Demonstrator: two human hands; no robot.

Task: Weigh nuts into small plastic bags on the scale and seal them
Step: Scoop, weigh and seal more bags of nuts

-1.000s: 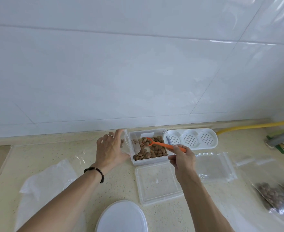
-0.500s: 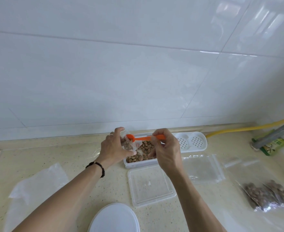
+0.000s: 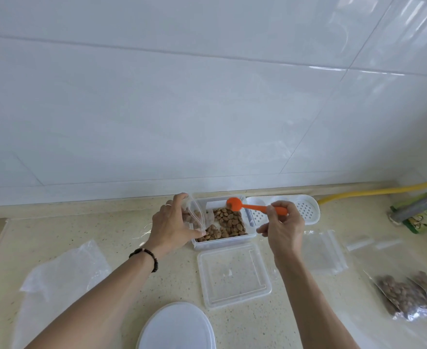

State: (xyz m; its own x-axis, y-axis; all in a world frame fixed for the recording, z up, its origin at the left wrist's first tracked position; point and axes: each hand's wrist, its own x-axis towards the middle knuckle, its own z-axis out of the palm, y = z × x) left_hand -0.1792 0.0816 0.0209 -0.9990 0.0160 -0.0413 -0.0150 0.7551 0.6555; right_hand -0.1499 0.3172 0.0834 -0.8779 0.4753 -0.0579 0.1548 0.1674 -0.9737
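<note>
Left hand gripping small clear bag open beside container of nuts. Right hand pinching orange spoon above the container. Clear lid nearer on counter; two filled bags far right.

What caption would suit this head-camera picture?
Left hand holds a small plastic bag open while right hand lifts an orange spoon over the nut container.

Yellow hose runs along the back edge of the speckled counter, under glossy white wall tiles. There's a green snack packet far right, and a white perforated tray just left of it.
</note>
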